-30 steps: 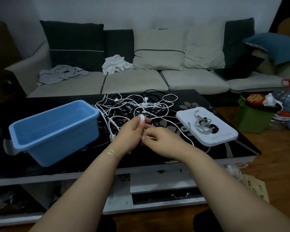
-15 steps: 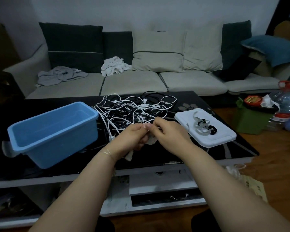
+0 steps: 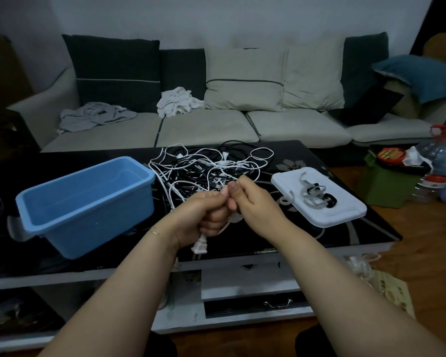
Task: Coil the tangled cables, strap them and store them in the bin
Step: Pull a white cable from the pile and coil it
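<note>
Both hands are up over the near edge of the black coffee table (image 3: 332,235), pressed close together. The left hand (image 3: 204,215) is curled into a fist around a white cable (image 3: 223,229), and the cable's two-prong plug (image 3: 200,246) dangles just below that fist. The right hand (image 3: 258,204) is pinched tight on the same cable, thumb tip up against the left hand's fingertips; a small pale bundle shows in the gap between the two palms, though what it is exactly cannot be told.

Behind the hands, the tangled pile of white and black cables (image 3: 211,168) sprawls across the middle of the table. To its left sits the blue bin (image 3: 85,202), open and tilted a little, nothing visible inside. To the right lies a white lid (image 3: 319,202) lying flat, with several grey and black straps (image 3: 317,194) heaped on it, and one pale strap loop (image 3: 285,201) at its left edge.

Beyond the table, a sofa (image 3: 216,124) with cushions and crumpled cloths.
</note>
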Motion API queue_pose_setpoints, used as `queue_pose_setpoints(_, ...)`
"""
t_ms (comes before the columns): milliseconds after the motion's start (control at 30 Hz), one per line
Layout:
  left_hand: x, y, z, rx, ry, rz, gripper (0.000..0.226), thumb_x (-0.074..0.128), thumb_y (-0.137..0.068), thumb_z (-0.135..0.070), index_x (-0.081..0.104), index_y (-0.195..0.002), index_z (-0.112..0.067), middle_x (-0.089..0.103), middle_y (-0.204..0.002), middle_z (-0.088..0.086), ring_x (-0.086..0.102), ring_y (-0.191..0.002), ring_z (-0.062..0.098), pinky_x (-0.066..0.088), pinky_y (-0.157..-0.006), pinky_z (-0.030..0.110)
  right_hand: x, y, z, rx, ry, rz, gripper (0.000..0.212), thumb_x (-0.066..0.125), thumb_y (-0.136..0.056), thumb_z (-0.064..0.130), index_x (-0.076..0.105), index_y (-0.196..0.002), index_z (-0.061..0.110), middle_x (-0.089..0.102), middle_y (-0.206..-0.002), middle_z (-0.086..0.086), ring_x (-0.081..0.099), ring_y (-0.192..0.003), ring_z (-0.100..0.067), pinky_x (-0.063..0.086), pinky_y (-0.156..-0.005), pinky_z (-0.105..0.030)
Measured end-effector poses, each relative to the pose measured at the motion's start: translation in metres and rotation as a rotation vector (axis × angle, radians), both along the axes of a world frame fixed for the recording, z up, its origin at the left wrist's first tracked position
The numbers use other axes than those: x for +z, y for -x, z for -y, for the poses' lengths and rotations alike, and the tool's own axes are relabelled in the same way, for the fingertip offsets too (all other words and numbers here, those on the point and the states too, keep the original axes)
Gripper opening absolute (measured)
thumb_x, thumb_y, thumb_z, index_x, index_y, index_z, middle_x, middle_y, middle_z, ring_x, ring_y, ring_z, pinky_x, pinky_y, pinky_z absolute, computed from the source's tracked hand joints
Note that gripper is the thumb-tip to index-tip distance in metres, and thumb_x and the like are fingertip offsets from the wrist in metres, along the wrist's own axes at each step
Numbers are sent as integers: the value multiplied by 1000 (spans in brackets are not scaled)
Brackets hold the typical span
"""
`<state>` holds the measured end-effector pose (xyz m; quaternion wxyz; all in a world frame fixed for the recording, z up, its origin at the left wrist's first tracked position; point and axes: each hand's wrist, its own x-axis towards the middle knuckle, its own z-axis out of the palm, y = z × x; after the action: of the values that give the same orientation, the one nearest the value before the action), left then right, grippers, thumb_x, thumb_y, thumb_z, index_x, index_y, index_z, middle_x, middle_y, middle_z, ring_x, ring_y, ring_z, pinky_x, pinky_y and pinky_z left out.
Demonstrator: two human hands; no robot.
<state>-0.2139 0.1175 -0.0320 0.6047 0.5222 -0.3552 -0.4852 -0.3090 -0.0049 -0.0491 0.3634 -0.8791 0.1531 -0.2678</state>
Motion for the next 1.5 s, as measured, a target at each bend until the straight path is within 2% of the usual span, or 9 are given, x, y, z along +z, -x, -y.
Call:
queue_pose_setpoints(200,1,0,5,117,133,-322,35,42,-91,-35,66,-83,-11,23,-39,-10,9,-35,2,8,-33,14,-5,-6,7,-45,-20,-100,35,36,-97,52,48,-77,26,55,-72,9,55,-76,-18,47,-79,-44)
queue_pose_setpoints(300,3,-4,5,191,247,-432,36,37,-97,-28,61,-107,-3,50,-52,-9,21,-31,2,14,-34,13,-6,-6,0,17,113,-265,19,35,-101,39,47,-94,26,62,-91,-3,59,-92,-29,47,-81,-41)
queue_pose_setpoints(400,4,-8,4,314,295,-313,30,34,-99,-12,55,-114,2,73,-97,0,30,-36,1,24,-37,10,-7,-5,-12,62,238,-398,21,36,-100,40,48,-107,25,65,-107,-10,59,-99,-31,42,-73,-35)
queue_pose_setpoints(567,3,-13,4,497,319,-266,22,33,-102,-3,54,-105,3,69,-81,5,69,-63,14,59,-61,25,-1,-2,-31,77,381,-363,24,40,-99,38,53,-97,19,66,-102,-10,59,-97,-33,35,-66,-33)
queue_pose_setpoints(867,-12,-7,12,465,11,496,28,29,-105,-11,38,-131,-10,65,-109,4,69,-81,6,54,-65,15,6,1,-31,104,470,-303,23,46,-95,41,57,-109,26,68,-104,-5,60,-99,-30,37,-67,-34)
queue_pose_setpoints(933,-12,-9,10,435,-74,687,24,33,-104,-14,51,-120,-12,68,-100,-1,68,-94,14,54,-79,22,10,4,-28,74,413,-276,15,52,-89,42,52,-87,27,64,-82,3,59,-82,-24,35,-60,-32)
queue_pose_setpoints(1067,0,3,0,240,-258,727,41,26,-104,-39,53,-82,-18,58,-48,-5,48,-35,9,35,-36,16,14,8,-10,69,140,-253,25,64,-83,44,51,-73,25,58,-66,9,52,-65,-6,40,-62,-30)
queue_pose_setpoints(1267,-1,-2,0,134,-187,595,43,28,-105,-32,60,-100,-3,72,-79,15,30,-38,13,21,-41,24,6,4,13,1,37,-135,26,59,-81,54,59,-79,28,65,-77,12,60,-78,-7,51,-77,-40)
queue_pose_setpoints(1500,-9,0,7,110,-81,315,36,28,-105,-26,50,-81,-9,38,-47,-2,23,-34,7,20,-36,14,-4,-3,13,-54,-6,-39,25,48,-85,58,57,-80,35,67,-79,12,61,-79,-10,50,-77,-42)
